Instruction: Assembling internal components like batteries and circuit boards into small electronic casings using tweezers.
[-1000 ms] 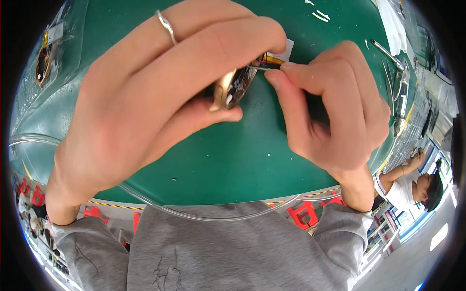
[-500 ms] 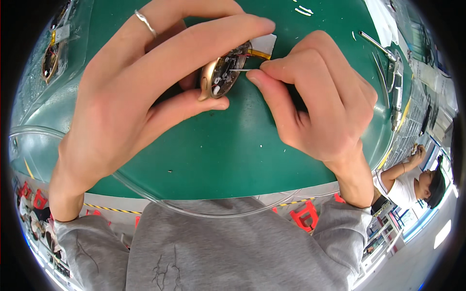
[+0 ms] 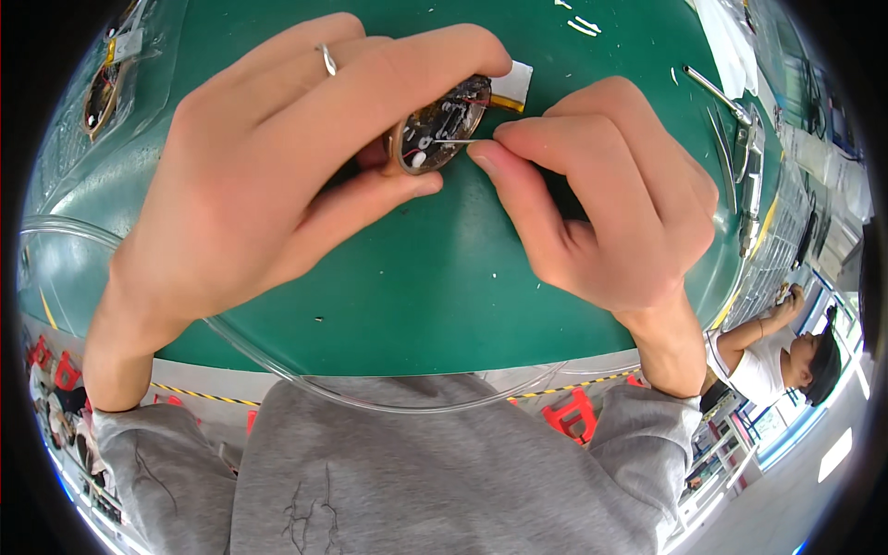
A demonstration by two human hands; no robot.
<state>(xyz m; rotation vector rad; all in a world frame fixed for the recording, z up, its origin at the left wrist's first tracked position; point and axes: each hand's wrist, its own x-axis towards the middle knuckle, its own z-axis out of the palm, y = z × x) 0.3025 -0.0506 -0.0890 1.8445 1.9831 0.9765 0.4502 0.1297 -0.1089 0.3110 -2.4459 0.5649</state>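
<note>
The fingers of the left hand [image 3: 268, 166] grasp a round, gold-rimmed device [image 3: 451, 118] above the desk [image 3: 416, 296], the thumb at its near edge and the index finger along its far left side, with the dark open face turned right. Just right of it, the fingers of the right hand [image 3: 610, 194] pinch a thin metal pin [image 3: 455, 141] reaching left over that face, contact unclear; a white piece [image 3: 514, 81] with a yellow strip [image 3: 506, 103] juts from the far right edge.

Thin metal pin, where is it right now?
In the head view, the pin is at upper middle, pinched in the right hand, its other end over the dark gadget in the left hand.
</note>
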